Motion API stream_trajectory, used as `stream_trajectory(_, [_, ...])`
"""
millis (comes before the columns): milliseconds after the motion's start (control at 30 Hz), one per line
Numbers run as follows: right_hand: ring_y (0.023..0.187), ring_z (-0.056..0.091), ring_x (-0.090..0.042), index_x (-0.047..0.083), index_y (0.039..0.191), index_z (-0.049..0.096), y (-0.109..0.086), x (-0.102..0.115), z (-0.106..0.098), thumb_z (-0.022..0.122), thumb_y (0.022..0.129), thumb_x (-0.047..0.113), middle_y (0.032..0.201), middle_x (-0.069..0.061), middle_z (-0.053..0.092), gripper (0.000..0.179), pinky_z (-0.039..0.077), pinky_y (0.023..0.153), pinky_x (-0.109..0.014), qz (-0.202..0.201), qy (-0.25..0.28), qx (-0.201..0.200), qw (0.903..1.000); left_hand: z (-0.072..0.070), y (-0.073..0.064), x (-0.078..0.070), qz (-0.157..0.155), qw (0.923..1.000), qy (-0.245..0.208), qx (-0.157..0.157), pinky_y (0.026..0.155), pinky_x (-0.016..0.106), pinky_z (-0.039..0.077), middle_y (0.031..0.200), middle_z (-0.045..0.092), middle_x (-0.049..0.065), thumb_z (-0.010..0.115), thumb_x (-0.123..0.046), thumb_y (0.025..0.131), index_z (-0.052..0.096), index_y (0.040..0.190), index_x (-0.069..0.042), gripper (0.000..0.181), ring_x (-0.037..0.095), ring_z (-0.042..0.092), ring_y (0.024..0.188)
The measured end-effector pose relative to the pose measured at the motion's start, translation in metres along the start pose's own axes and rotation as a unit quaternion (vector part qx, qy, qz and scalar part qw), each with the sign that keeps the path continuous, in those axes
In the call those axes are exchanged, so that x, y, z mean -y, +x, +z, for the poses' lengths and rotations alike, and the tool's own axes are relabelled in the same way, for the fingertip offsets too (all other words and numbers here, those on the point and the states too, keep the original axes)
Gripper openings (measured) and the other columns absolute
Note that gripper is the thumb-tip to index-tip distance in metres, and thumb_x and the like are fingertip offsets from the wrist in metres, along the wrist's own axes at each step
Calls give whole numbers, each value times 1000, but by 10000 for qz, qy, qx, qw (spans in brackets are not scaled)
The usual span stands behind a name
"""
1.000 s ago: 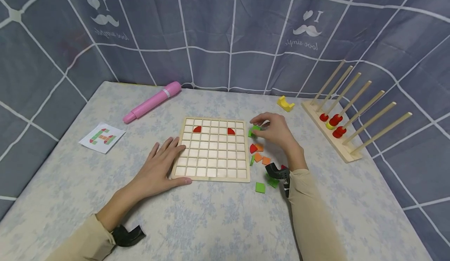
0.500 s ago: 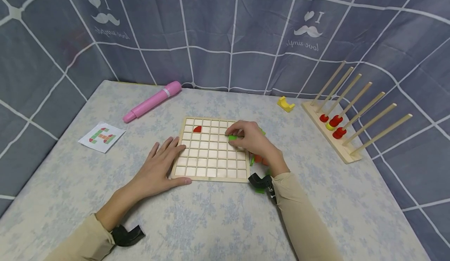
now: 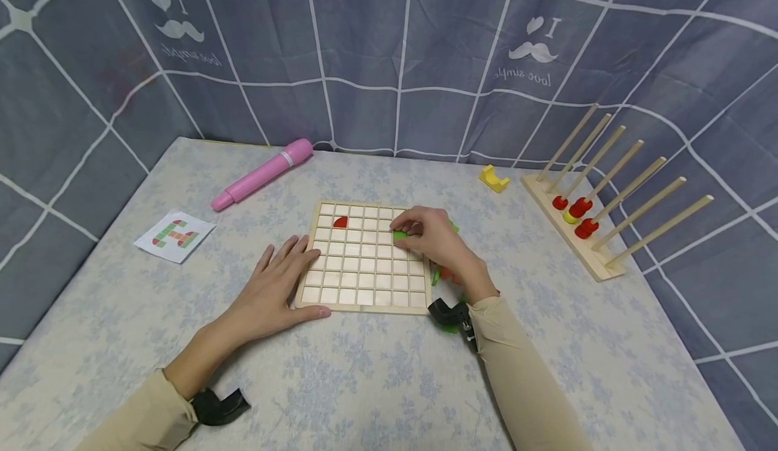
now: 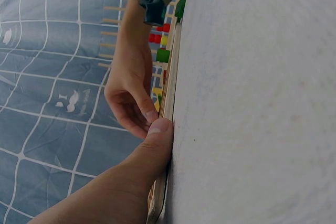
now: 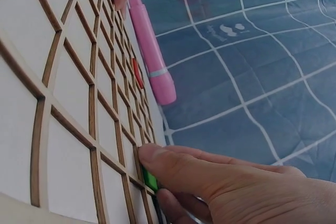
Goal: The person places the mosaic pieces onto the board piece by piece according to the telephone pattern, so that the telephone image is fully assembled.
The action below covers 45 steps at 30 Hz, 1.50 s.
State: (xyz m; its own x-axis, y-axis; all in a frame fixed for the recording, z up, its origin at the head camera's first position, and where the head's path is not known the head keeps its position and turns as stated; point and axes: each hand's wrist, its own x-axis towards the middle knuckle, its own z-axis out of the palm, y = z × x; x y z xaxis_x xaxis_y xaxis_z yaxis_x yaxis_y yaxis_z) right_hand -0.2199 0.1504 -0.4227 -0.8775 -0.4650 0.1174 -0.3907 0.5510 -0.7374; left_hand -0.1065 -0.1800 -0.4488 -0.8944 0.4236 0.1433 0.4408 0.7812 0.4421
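Note:
A square wooden grid board (image 3: 358,262) lies mid-table with a red quarter-circle tile (image 3: 341,222) in one upper-left cell. My left hand (image 3: 276,289) rests on the board's left edge, fingers spread and straight, thumb at the lower corner. Over the upper right cells, my right hand (image 3: 434,235) pinches a green tile (image 3: 400,235) between thumb and fingers. In the right wrist view that green tile (image 5: 149,179) is down at a cell of the grid. Orange and green tiles (image 3: 446,274) right of the board are partly hidden by the right hand and wrist.
A card with a coloured pattern (image 3: 175,236) lies left of the board. Behind it is a pink cylinder (image 3: 263,174). A yellow arch-shaped block (image 3: 494,179) sits at the back right, near a wooden peg stand (image 3: 574,228) with red and yellow beads.
My right hand picked up a green tile from right of the board and carried it left over the upper right cells. It has barely moved since. The left hand stays put.

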Motion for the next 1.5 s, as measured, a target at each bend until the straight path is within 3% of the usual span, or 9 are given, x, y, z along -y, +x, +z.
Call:
stream_trajectory(267, [89,71,-22,9,111,80,-2,-10,-9,84,91,13,100,-6,74,20,60,84,-39,43,30,-721,9974,-1,0,1,32,10000,-17,-28,129,64,7,174,24,19,81,-63,83,41,159,-9,101,41,17,162])
stream_trajectory(633, [94,71,-29,5,114,79,-11,-36,-32,83,93,16,103,-14,76,23,60,89,-45,854,-358,-1641,9821,-1,0,0,-11,10000,10,25,129,63,7,174,24,19,81,-63,84,40,159,-8,102,40,16,162])
stream_trajectory(800, [96,71,-34,2,114,78,-12,-42,-35,85,91,17,107,-18,77,29,58,88,-47,947,-705,-1538,9810,-1,0,1,5,10000,14,5,129,64,7,174,24,20,81,-63,83,40,159,-9,102,41,16,162])
stream_trajectory(1067, [92,71,-32,2,109,79,-13,-44,-33,84,92,14,101,-18,77,21,59,87,-46,1060,-820,-1603,9779,-1,0,2,20,10000,12,19,129,64,6,174,24,19,81,-63,83,40,159,-9,102,40,16,162])
stream_trajectory(1300, [92,73,-31,2,112,78,-7,-36,-32,85,91,13,102,-17,78,25,61,86,-44,663,-906,-1529,9818,-2,0,2,-40,10000,-21,19,129,64,6,174,23,19,82,-62,83,40,159,-9,102,40,15,163])
stream_trajectory(1500, [99,71,-29,1,115,78,8,-6,-25,83,93,12,107,-13,78,25,60,91,-43,304,-696,-1176,9902,-1,0,1,-27,10000,11,49,129,63,6,174,23,18,80,-64,84,40,159,-9,102,39,15,163])
